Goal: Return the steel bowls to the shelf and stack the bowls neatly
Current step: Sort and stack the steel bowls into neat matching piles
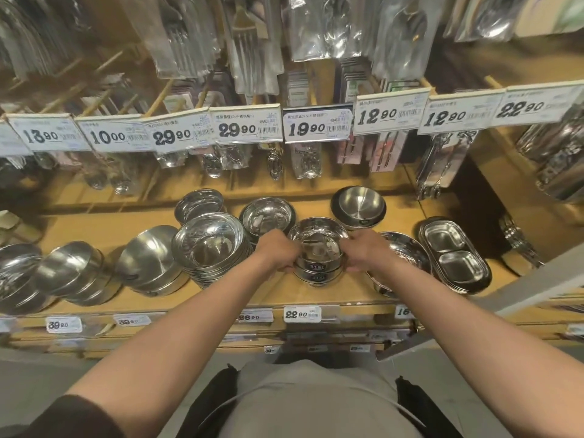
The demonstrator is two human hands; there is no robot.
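A short stack of steel bowls (pixel 317 245) with dark labels on the side stands on the wooden shelf (pixel 278 295), near its front middle. My left hand (pixel 278 252) grips the stack's left side and my right hand (pixel 363 252) grips its right side, fingers curled round the rims. To the left stands a taller stack of bowls (pixel 210 245). Behind are a single bowl stack (pixel 267 216), another (pixel 199 200) and a dark-rimmed bowl (pixel 358 203).
Tilted bowl stacks (pixel 148 267) (pixel 71 270) lie at the left. A shallow dish (pixel 404 251) and divided steel trays (pixel 455 257) sit at the right. Price tags (pixel 246 129) and hanging packed cutlery (pixel 252 42) overhang the shelf. A grey cart edge (pixel 505 298) is at right.
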